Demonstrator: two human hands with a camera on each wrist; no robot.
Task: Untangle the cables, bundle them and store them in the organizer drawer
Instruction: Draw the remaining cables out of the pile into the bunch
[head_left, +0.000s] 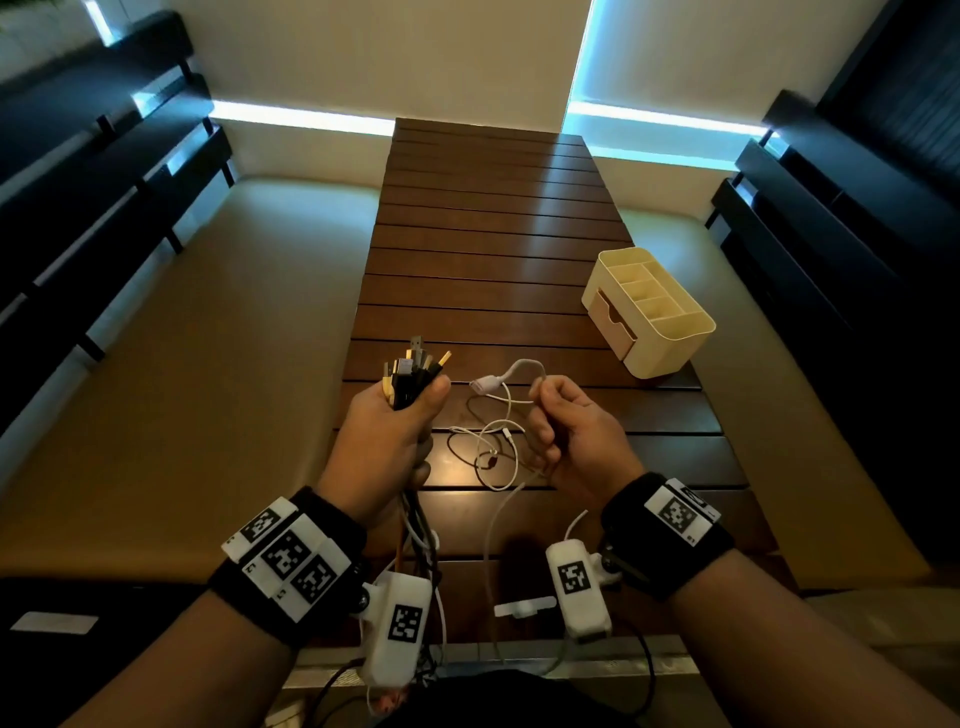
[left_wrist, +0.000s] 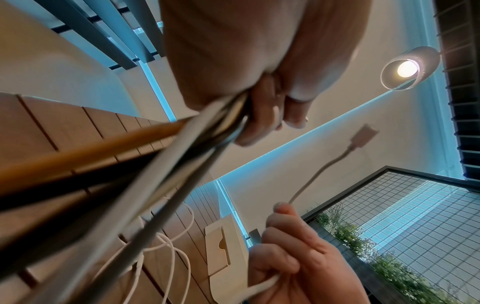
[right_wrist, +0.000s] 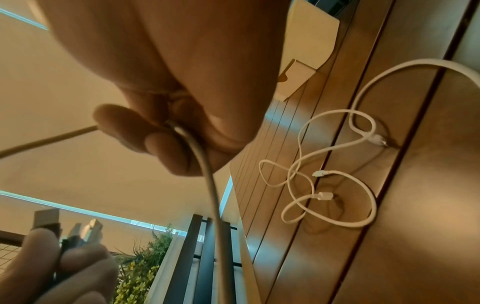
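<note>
A fistful of cables (head_left: 410, 376) is held upright in the left hand (head_left: 382, 447), fingers wrapped tight round the bunch, plugs fanned out above the thumb. Black, white and orange cords are seen trailing down from the fist past the wrist and off the near edge of the table (head_left: 483, 249). In the left wrist view the same bunch (left_wrist: 145, 164) is shown running out of the closed fingers (left_wrist: 262, 115).

A single white cable (head_left: 511, 371) is pinched in the right hand (head_left: 571, 436), fingers curled round it, its flat white plug held up and pointed toward the left hand. From the right wrist view the cord (right_wrist: 207, 176) is seen passing between thumb and fingers and dropping away below.

Between the two hands, thin white cables (head_left: 493, 452) are left lying in loose, crossed loops on the slats; three small plugs are made out among them (right_wrist: 322, 173).

The organizer (head_left: 649, 309) is set on the table's right side, well apart from the hands, its drawer (head_left: 615, 317) closed and facing the person.
</note>
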